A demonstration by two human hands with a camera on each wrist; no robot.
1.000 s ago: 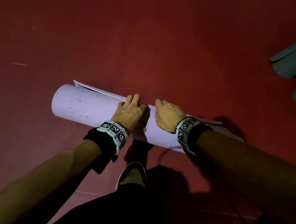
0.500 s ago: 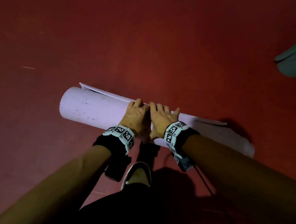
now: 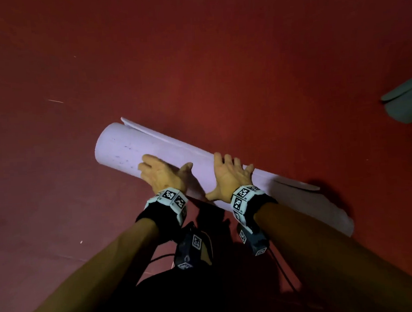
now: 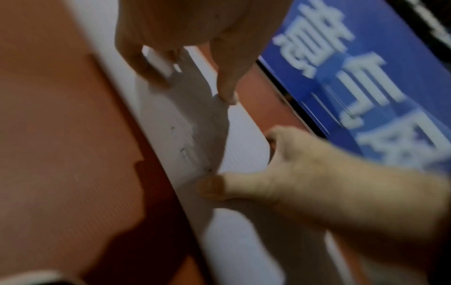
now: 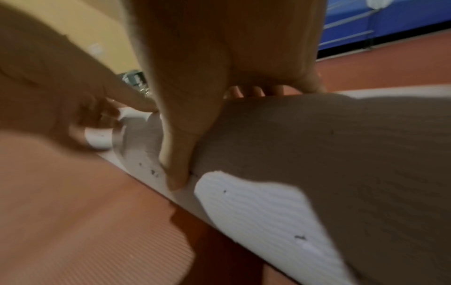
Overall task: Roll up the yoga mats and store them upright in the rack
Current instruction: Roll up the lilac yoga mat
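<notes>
We are at the end of the rolling step. The pale lilac foam yoga mat (image 3: 176,157), rolled into a long cylinder, lies on the dark red ribbed floor (image 3: 218,58) and runs from the left centre of the head view down toward the lower right. Its loose outer edge (image 3: 155,132) shows along the upper side of the roll, lying close against it but not tucked under.

Our left hand (image 3: 161,174) lies flat on the roll near its middle, fingers spread and straight, pressing down, not gripping. Our right hand (image 3: 228,176) presses just beside it, lower and to the right in the frame, fingers splayed over the top of the roll, thumb stretched out toward the left hand. The wrist views agree: flat fingers on foam, nothing pinched.

We judge the rolling nearly or wholly done. Next, the roll has to be gripped around its girth firmly enough that the flap does not spring open, then stood on end. No rack is in view, so we must find it first. Grey-green shapes (image 3: 407,105) at the right edge are too cropped to identify.
</notes>
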